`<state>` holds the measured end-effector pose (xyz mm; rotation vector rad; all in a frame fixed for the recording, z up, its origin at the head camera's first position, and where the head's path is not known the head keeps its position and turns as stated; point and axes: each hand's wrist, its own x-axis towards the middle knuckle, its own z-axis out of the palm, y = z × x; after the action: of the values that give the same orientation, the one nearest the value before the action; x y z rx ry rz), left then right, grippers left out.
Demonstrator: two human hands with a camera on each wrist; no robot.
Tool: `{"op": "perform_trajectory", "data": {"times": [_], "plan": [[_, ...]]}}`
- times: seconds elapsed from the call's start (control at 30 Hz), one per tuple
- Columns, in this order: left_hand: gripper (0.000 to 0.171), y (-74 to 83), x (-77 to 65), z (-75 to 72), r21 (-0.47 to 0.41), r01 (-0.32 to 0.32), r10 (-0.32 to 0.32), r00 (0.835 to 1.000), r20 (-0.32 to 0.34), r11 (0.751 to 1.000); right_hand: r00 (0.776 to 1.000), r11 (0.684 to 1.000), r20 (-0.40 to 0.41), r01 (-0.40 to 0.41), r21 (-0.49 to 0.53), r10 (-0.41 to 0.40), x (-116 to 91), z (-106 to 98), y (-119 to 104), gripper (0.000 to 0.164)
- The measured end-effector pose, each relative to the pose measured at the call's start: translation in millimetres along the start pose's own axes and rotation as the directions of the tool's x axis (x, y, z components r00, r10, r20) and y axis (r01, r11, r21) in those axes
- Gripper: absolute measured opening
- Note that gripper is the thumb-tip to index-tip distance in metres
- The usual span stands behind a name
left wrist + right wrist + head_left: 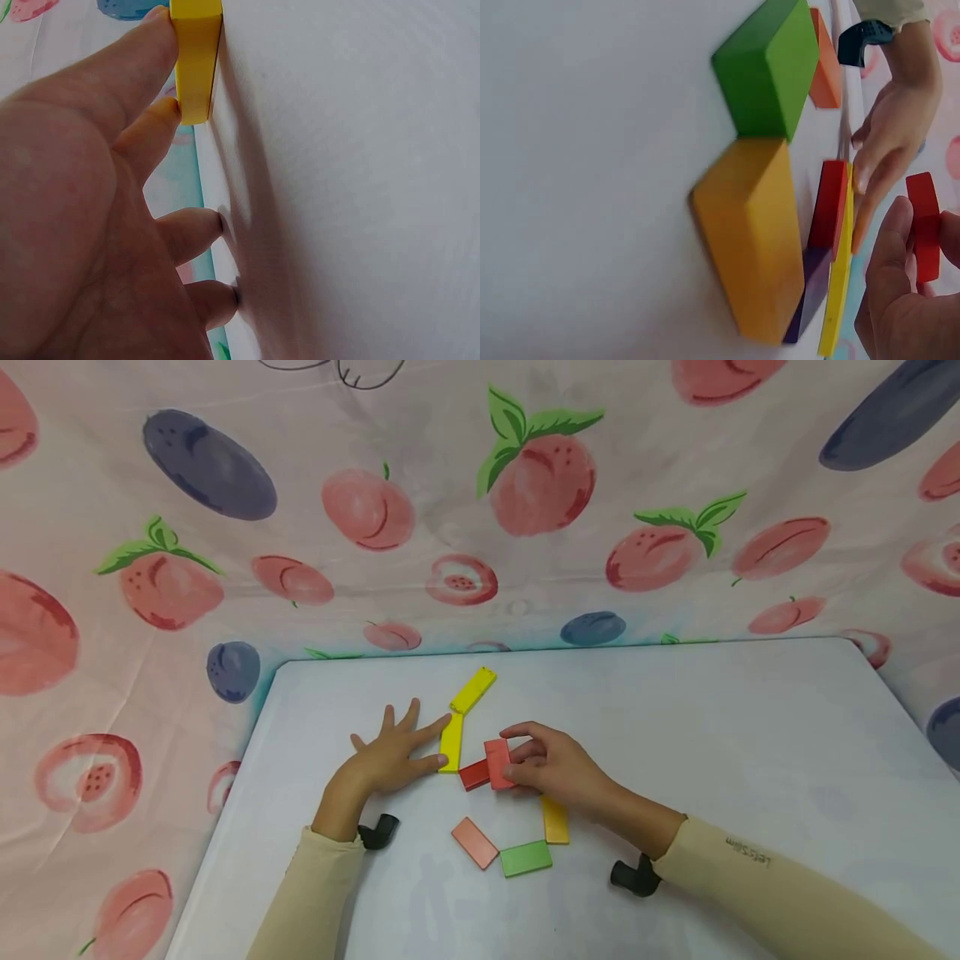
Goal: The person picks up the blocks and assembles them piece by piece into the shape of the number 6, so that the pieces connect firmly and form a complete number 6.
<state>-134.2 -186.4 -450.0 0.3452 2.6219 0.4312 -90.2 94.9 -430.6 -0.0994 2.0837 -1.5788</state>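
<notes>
My right hand [561,767] holds a red block [498,764] raised off the table, pinched between thumb and fingers; the right wrist view shows this held red block [924,225] too. Another red block [472,775] lies partly behind it. With fingers spread, my left hand [384,758] touches the side of a yellow block [451,743] with thumb and index fingertips. In the left wrist view, both tips meet one face of that yellow block [196,64]. A second yellow block [473,690] adjoins its far end. A dark purple block [808,292] is hidden in the head view.
Nearer on the white table [750,735] lie a salmon block [475,843], a green block [526,858] and an orange-yellow block [555,822], forming a curved row. Black wrist-worn devices sit at both sleeves. Behind the table hangs a fruit-print cloth [517,602].
</notes>
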Motion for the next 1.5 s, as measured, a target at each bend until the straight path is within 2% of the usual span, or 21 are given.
{"op": "perform_trajectory", "data": {"times": [0.23,0.5,0.8,1.0,1.5], "plan": [[0.072,-0.4,-0.4,0.0,-0.009,0.001,-0.001,1.000,-0.004,1.000,1.000,1.000,0.022,0.017,0.015,-0.017,2,17,0,0.050],[0.072,-0.6,-0.6,-0.4,-0.007,-0.004,0.004,1.000,-0.012,1.000,0.999,0.993,-0.013,0.045,-0.111,-0.046,5,29,1,0.048],[0.071,-0.6,-0.3,0.1,-0.010,-0.007,0.007,1.000,-0.010,1.000,1.000,0.999,0.006,0.019,-0.037,-0.019,9,38,0,0.050],[0.072,-1.3,-0.2,0.9,-0.003,-0.007,0.007,1.000,-0.010,1.000,1.000,0.999,0.007,0.026,-0.046,-0.026,13,45,-1,0.050],[0.072,-2.0,0.3,0.3,0.001,-0.006,0.006,1.000,-0.013,1.000,0.999,0.978,-0.013,0.040,-0.206,-0.043,16,58,-4,0.045]]}}
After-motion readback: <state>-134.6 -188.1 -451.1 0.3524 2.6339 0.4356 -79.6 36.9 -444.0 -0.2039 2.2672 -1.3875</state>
